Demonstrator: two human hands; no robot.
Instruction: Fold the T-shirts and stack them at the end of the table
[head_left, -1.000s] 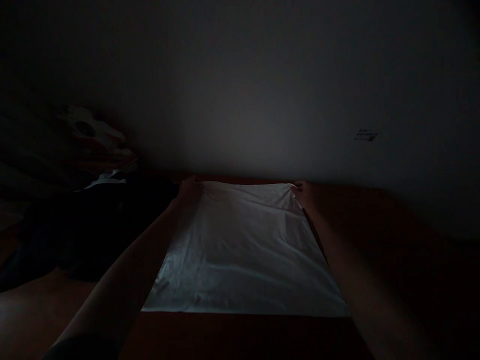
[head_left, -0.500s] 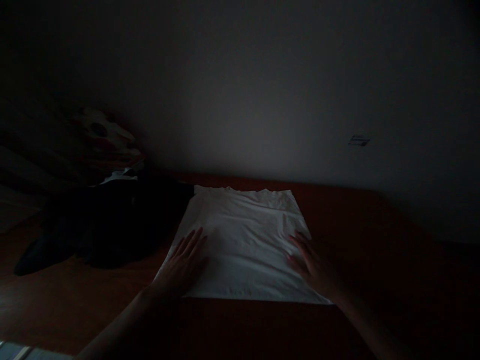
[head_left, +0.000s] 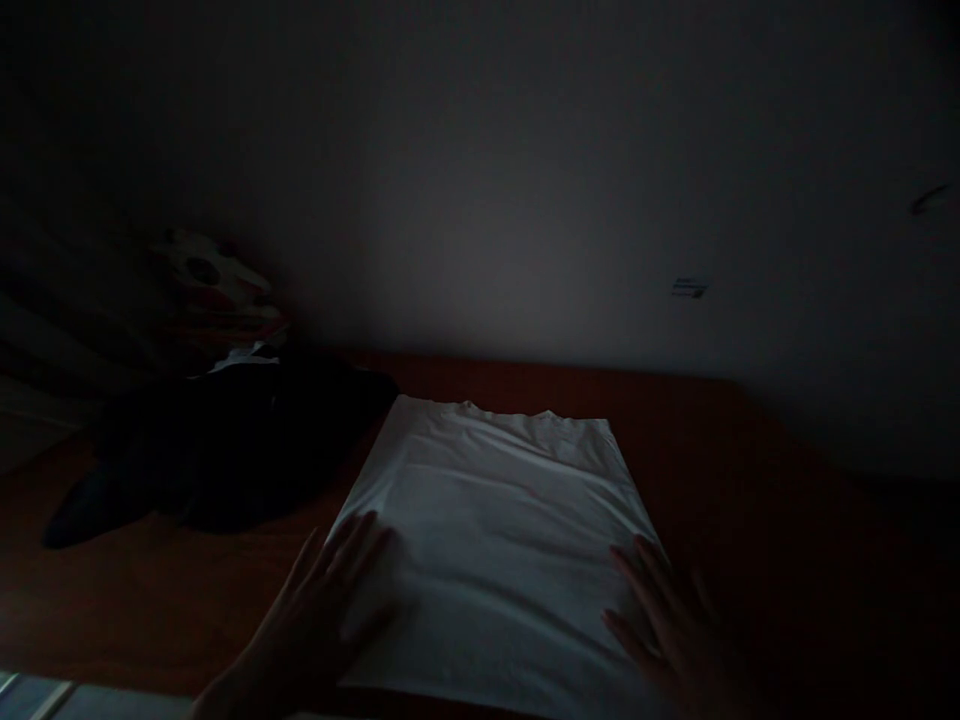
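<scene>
A white piece of cloth, perhaps a folded garment, lies spread on the reddish-brown surface in dim light, with wrinkles running across it. My left hand rests at its left edge, fingers spread. On the right edge lies my right hand, its fingers apart too. Neither hand grips the cloth. The lower right corner of the cloth is hidden by my right hand and the frame's bottom edge.
A dark heap of clothing lies left of the cloth. Behind it is a pile of patterned fabric. The brown surface meets a grey wall bearing a small label.
Both hands have moved nearer to me along the cloth's sides, and the cloth has shifted toward me with them. The view has turned slightly to the right.
</scene>
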